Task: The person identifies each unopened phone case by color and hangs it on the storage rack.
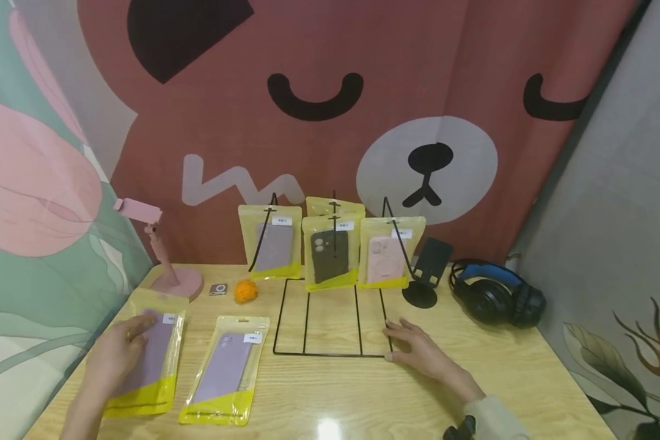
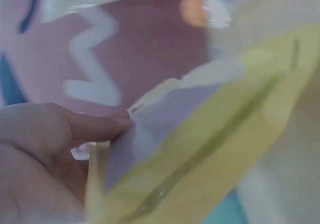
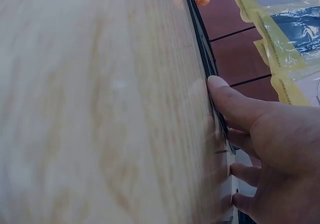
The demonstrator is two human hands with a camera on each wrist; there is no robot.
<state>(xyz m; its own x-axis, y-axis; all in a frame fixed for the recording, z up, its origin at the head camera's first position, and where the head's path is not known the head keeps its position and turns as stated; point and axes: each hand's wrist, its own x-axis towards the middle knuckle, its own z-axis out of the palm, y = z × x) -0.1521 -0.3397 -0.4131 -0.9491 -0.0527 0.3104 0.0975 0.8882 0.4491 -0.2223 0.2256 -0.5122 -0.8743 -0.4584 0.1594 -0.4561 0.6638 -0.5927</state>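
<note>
In the head view my left hand [image 1: 115, 354] pinches a clear-and-yellow pouch [image 1: 143, 400] with a purple phone case in it, at the table's left. The left wrist view has my thumb on the pouch's edge, with most of the other fingers hidden behind it. A second pouch [image 1: 220, 373] with a purple phone case lies to the right of it. My right hand [image 1: 420, 354] rests at the front right corner of a black wire rack [image 1: 330, 354], fingers extended and touching its frame. Several pouches hang on the rack's hooks, among them a black phone case [image 1: 330, 260] and a pink phone case [image 1: 386, 263].
At the back left stand a pink desk lamp [image 1: 178, 284], a small square gadget [image 1: 218, 289] and an orange ball [image 1: 245, 291]. Right of the rack are a black phone stand [image 1: 420, 294] and black headphones [image 1: 489, 299]. A curtain [image 1: 225, 134] hangs behind the table.
</note>
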